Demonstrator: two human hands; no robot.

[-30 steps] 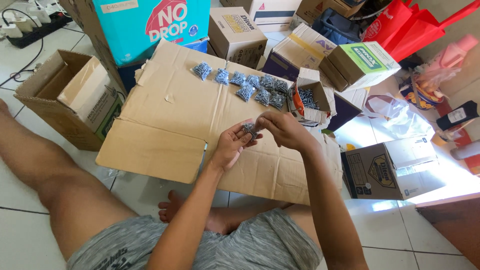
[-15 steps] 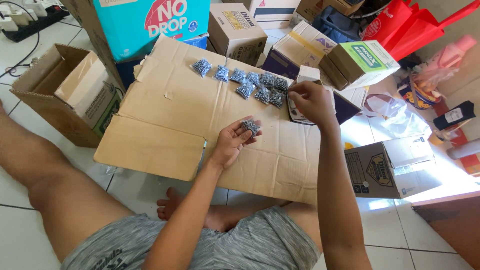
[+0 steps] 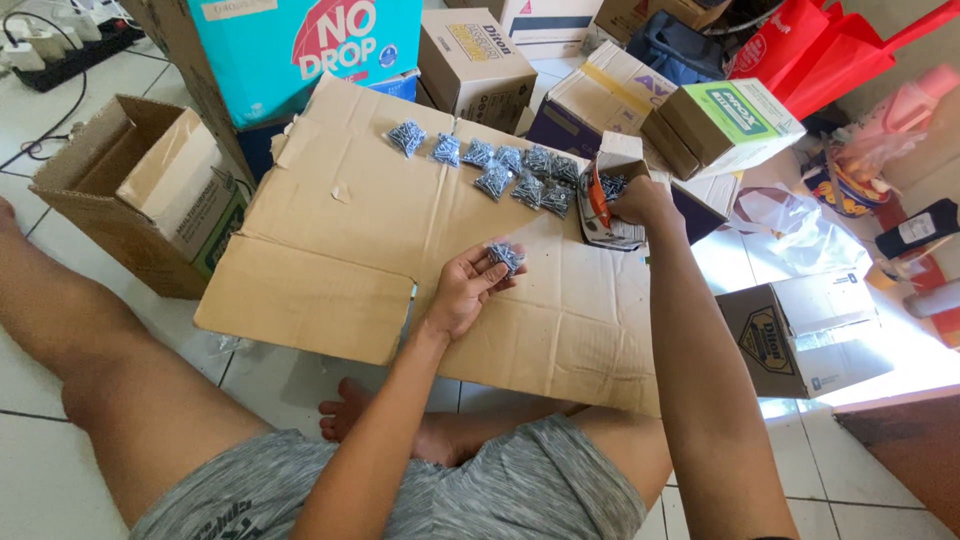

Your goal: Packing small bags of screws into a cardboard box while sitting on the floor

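The head view looks down at a person sitting on a white tiled floor (image 3: 40, 460). A big flat sheet of brown cardboard (image 3: 350, 230) lies in front of them. The left hand (image 3: 470, 290) is palm up over the cardboard. Its fingers (image 3: 500, 275) curl softly around a small clear plastic bag of dark grey metal screws (image 3: 506, 256). The bag is lumpy and short, and its long side points up and away from the person, a little to the right. The right hand (image 3: 640, 200) is stretched out farther away. Its fingers are bent down into a small open white and orange paper box (image 3: 605, 195) with more dark screws inside; I cannot tell if they pinch anything. The box stands tilted at the far right edge of the cardboard. A row of more little screw bags (image 3: 500, 165) lies across the far part of the sheet. Brown cardboard boxes (image 3: 130, 190) stand all around.
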